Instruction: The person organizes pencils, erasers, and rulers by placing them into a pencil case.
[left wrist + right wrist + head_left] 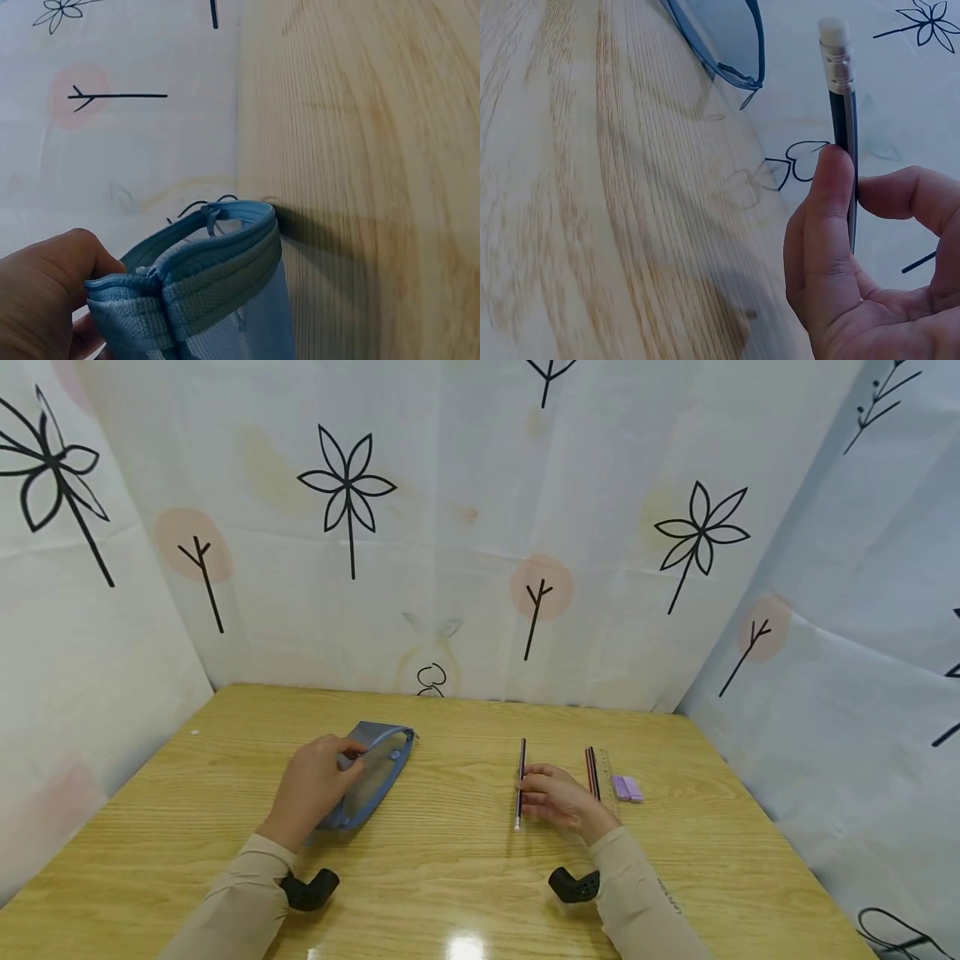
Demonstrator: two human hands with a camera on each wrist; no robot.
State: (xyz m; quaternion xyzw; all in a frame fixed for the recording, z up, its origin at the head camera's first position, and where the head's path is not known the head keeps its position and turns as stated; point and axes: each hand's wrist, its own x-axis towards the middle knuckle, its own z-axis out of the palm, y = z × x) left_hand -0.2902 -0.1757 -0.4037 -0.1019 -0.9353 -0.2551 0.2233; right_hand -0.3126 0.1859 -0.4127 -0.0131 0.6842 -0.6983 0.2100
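My left hand (315, 785) grips the near-left edge of a blue mesh zip pencil case (382, 777). In the left wrist view the case's mouth gapes, its zipped rim (225, 259) spread in a loop, with the thumb at the rim. My right hand (558, 797) pinches a dark pencil (521, 762) between thumb and fingers, to the right of the case. The right wrist view shows the pencil's white eraser end (834, 34) and metal band, with part of the shaft hidden by the fingers.
Right of the right hand lie red and black pencils (592, 768), a clear ruler (604, 764) and two purple blocks (627, 788). The wooden table (465, 860) ends at a patterned cloth backdrop (450, 527). Black wrist mounts (311, 890) sit below both hands.
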